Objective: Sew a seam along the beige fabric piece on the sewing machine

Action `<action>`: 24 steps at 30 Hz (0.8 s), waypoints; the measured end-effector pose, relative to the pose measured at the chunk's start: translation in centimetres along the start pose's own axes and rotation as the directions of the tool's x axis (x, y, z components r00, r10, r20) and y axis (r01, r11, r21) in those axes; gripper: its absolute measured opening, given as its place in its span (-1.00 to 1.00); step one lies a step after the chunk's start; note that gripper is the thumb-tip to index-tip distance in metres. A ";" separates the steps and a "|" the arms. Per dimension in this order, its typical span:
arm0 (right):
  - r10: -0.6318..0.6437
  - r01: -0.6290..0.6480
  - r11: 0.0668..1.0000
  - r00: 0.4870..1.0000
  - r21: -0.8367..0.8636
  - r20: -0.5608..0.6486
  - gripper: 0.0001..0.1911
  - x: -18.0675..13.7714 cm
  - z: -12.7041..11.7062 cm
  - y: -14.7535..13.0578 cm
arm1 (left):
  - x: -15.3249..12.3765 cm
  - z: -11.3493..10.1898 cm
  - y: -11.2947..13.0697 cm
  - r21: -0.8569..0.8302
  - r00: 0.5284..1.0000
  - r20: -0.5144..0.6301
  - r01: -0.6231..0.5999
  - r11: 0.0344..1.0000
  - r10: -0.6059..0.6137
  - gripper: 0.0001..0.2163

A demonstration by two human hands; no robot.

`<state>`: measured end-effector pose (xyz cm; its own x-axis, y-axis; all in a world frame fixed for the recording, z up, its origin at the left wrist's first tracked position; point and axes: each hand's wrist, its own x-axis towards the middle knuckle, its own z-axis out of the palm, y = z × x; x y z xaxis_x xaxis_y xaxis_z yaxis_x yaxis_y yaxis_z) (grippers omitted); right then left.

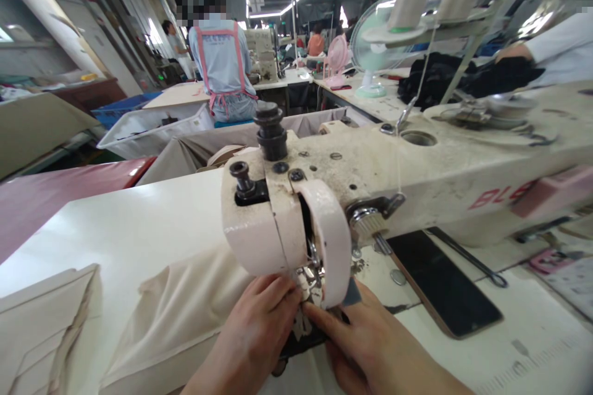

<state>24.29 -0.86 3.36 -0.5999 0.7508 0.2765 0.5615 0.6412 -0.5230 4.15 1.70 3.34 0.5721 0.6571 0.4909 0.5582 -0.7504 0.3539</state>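
My left hand (259, 327) and my right hand (365, 339) are both down at the front edge of the table (139, 228), right under the head of the sewing machine (324, 197). My fingertips (291, 299) come together at the needle spot. They seem to be pinching a small bit of cloth there, but it is too tiny and hidden for me to be sure, so I cannot tell how tight either hand holds. A big piece of cream cloth (185, 315) lies under my left hand and spreads toward the left side of the table. More folded cloth (41, 327) sits at the near left corner. A dark phone (440, 284) lies flat on the table to the right of the machine head, near my right hand but not touching it. Far behind the table, a person in a pink apron (222, 68) stands with their back to me.
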 end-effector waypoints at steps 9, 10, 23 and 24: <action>0.018 -0.018 0.999 1.000 -0.040 -0.017 -0.46 -0.4 -0.4 -0.5 | -1.0 0.9 -0.5 -0.124 0.980 -0.088 0.165 0.978 -0.177 -0.82; 0.020 -0.021 0.999 1.000 -0.044 -0.017 -0.46 -0.4 -0.5 -0.5 | -0.9 0.9 -0.5 -0.131 0.975 -0.103 0.182 0.974 -0.196 -0.83; 0.067 -0.065 0.996 0.997 -0.055 0.037 -0.39 0.0 -0.4 -0.6 | -0.3 0.5 -0.2 -0.144 0.980 -0.027 0.189 0.971 -0.195 -0.87; 0.072 -0.068 0.996 0.996 -0.062 0.056 -0.39 0.0 -0.5 -0.5 | -0.3 0.3 -0.2 -0.150 0.981 -0.017 0.189 0.971 -0.193 -0.87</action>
<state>24.27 -1.11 4.08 -0.5888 0.7850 0.1929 0.6355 0.5970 -0.4896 4.11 1.69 2.88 0.4432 0.7884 0.4266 0.5595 -0.6151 0.5556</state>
